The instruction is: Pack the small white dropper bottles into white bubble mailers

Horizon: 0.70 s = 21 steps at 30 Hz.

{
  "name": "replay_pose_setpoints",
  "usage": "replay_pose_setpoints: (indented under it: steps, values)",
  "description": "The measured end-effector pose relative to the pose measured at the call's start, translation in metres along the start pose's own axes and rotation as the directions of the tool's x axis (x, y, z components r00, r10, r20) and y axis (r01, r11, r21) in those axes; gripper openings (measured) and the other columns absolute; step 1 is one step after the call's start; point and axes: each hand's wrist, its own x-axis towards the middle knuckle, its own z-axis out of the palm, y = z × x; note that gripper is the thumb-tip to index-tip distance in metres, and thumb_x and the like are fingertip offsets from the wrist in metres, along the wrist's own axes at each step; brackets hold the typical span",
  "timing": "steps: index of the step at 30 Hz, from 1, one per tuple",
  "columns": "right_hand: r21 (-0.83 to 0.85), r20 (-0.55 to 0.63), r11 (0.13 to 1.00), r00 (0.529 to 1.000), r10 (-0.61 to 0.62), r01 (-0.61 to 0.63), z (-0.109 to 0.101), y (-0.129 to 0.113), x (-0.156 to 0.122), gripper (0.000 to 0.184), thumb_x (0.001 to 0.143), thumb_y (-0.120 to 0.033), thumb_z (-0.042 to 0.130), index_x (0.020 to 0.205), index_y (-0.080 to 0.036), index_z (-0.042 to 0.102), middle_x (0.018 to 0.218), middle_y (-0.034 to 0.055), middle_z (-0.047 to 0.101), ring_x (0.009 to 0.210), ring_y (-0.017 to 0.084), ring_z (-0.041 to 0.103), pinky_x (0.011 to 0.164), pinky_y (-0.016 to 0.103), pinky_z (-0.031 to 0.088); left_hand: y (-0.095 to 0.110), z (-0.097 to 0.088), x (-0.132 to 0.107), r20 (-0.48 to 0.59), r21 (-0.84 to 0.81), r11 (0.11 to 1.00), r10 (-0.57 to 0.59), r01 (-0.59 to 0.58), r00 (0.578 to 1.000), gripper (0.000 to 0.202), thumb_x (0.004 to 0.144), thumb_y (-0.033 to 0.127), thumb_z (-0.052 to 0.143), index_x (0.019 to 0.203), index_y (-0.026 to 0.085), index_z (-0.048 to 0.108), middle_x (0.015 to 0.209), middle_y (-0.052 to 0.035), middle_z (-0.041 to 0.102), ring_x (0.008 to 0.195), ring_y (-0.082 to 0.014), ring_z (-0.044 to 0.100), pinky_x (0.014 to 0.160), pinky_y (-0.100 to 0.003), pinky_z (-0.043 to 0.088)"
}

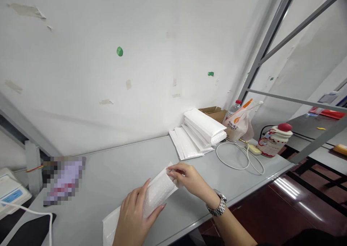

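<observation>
A white bubble mailer (159, 193) is held above the grey table, tilted with its far end up to the right. My left hand (135, 210) wraps round its middle, thumb on the near side and fingers on the far side. At the upper end, my right hand (187, 177) pinches the edge of the bubble mailer between thumb and fingers. A metal watch sits on my right wrist. Another white mailer (110, 226) shows partly from behind my left hand, its rest hidden.
Stacked white mailers (203, 126) lie against the wall. Beyond them stand a cardboard box (214, 112), a plastic bag (240, 123) and a white jar-like bottle with red lid (276, 141). A white cable (230, 166) loops on the table (130, 170). A blurred purple object (66, 179) lies left.
</observation>
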Motion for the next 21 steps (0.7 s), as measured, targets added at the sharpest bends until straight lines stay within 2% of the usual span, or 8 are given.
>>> replay_pose_setpoints:
  steps: [4,8,11,14,18,20,21]
  values:
    - [0.067,-0.03,0.997,0.999,-0.036,0.037,0.003,-0.004,-0.007,0.032,0.086,-0.039,0.053,0.111,-0.021,0.063,0.104,0.0068,0.065,0.09,0.017,0.06,0.081,0.03,0.047,0.001,-0.001,0.001,-0.032,0.002,1.0,0.022,-0.022,0.999,0.058,0.077,0.056,0.053,0.124,0.021,0.048,0.097,-0.007,0.064,0.086,-0.023,0.061,0.074,-0.036,0.048]
    - [0.015,-0.035,0.998,0.998,-0.061,0.062,0.009,-0.006,-0.014,0.03,0.088,-0.038,0.05,0.106,-0.02,0.065,0.103,0.007,0.065,0.095,0.018,0.059,0.084,0.03,0.046,-0.002,0.002,0.001,-0.031,0.013,1.0,0.01,-0.009,0.999,0.059,0.078,0.058,0.051,0.123,0.02,0.048,0.098,-0.0075,0.064,0.087,-0.0238,0.061,0.074,-0.037,0.047]
    - [-0.035,0.006,0.997,0.998,-0.062,0.062,0.015,-0.003,-0.018,0.032,0.087,-0.035,0.052,0.113,-0.021,0.063,0.103,0.0067,0.063,0.093,0.018,0.059,0.083,0.029,0.046,-0.003,0.004,0.0,-0.029,0.024,1.0,0.013,-0.012,0.999,0.058,0.079,0.059,0.048,0.123,0.02,0.049,0.097,-0.0079,0.065,0.086,-0.0239,0.061,0.074,-0.037,0.047]
    - [-0.045,-0.013,0.998,0.999,-0.047,0.046,0.021,0.001,-0.019,0.033,0.086,-0.034,0.054,0.115,-0.022,0.062,0.107,0.0066,0.06,0.097,0.018,0.057,0.084,0.028,0.045,-0.004,0.006,-0.001,-0.046,0.04,0.999,0.027,-0.025,0.999,0.057,0.081,0.058,0.046,0.122,0.019,0.05,0.096,-0.0087,0.065,0.086,-0.0238,0.062,0.074,-0.036,0.046]
    - [-0.093,-0.15,0.995,0.988,-0.034,0.021,0.029,0.004,-0.018,0.026,0.083,-0.033,0.059,0.104,-0.019,0.066,0.102,0.0069,0.058,0.096,0.018,0.055,0.084,0.028,0.043,-0.004,0.008,-0.001,-0.089,0.07,0.997,0.04,-0.034,0.995,0.056,0.082,0.059,0.044,0.12,0.019,0.051,0.095,-0.0088,0.066,0.084,-0.0239,0.061,0.074,-0.036,0.045]
    - [-0.149,-0.14,0.988,0.989,-0.048,0.027,0.032,0.004,-0.018,0.019,0.084,-0.032,0.057,0.086,-0.017,0.068,0.088,0.0043,0.06,0.086,0.017,0.055,0.078,0.028,0.043,-0.004,0.009,0.0,-0.106,0.083,0.995,0.064,-0.055,0.992,0.056,0.082,0.058,0.045,0.12,0.018,0.051,0.093,-0.0085,0.066,0.083,-0.0237,0.061,0.073,-0.036,0.045]
    - [-0.172,-0.113,0.985,0.992,-0.046,0.027,0.033,0.004,-0.019,0.021,0.085,-0.033,0.056,0.076,-0.017,0.066,0.078,0.0023,0.059,0.079,0.016,0.054,0.073,0.027,0.043,-0.005,0.01,0.0,-0.112,0.087,0.994,0.077,-0.067,0.991,0.055,0.082,0.057,0.046,0.12,0.018,0.051,0.093,-0.0084,0.066,0.083,-0.0235,0.061,0.072,-0.035,0.045]
